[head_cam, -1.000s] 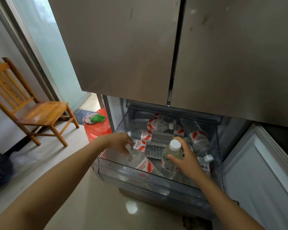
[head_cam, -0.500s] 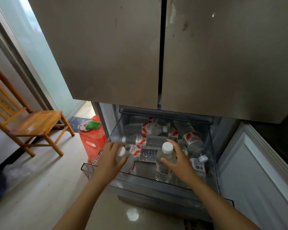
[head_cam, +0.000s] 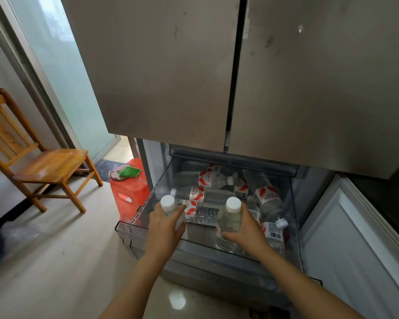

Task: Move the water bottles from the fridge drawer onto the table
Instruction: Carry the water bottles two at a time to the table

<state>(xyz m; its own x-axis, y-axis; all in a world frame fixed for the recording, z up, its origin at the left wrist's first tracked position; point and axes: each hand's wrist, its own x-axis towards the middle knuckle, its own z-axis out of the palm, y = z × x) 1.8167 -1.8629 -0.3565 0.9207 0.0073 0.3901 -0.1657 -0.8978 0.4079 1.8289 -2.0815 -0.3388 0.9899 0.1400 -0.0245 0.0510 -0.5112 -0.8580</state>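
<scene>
The clear fridge drawer (head_cam: 134,229) is pulled out below the steel doors. Several water bottles with red and white labels (head_cam: 205,194) lie in it on their sides. My left hand (head_cam: 165,229) grips a white-capped bottle (head_cam: 168,203) upright at the drawer's front left. My right hand (head_cam: 245,231) grips a second white-capped bottle (head_cam: 229,217) upright at the front middle. Both bottles stand above the drawer's front wall. No table is in view.
A red plastic stool (head_cam: 129,192) with a green cloth stands left of the drawer. A wooden chair (head_cam: 42,162) sits further left on the tiled floor. A white door panel (head_cam: 355,245) hangs open at the right. The steel fridge doors (head_cam: 217,77) overhang the drawer.
My left hand took a lying bottle by its neck and brought it upright. Both hands have lifted their bottles higher and toward me.
</scene>
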